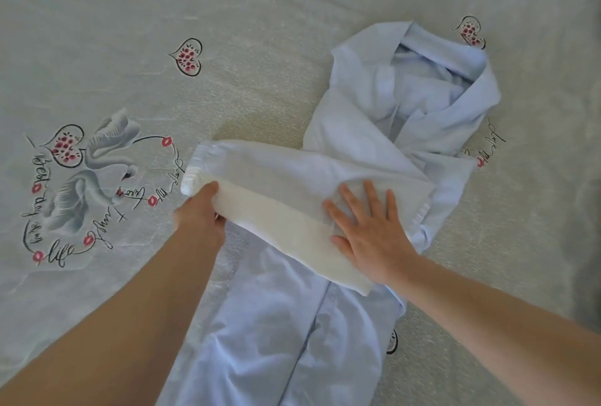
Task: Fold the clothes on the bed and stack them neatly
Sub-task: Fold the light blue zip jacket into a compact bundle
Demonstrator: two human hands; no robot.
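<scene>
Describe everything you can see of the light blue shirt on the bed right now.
The light blue collared shirt, of thin woven cloth, lies on the swan-printed bedsheet, collar away from the person and open, body running toward the camera with a vertical seam or placket line. One sleeve is folded across the chest, its gathered cuff pointing left. The left hand grips that cuff end; the right hand presses flat on the sleeve.

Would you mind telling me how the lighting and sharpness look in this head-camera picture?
Head view: soft, even light with only faint shadows; the sleeve that the left hand grips is nearly washed out to white, while the right hand pressing it is sharp; the printed bedsheet blurs and bends toward the far corners, as a wide-angle lens would give.
</scene>
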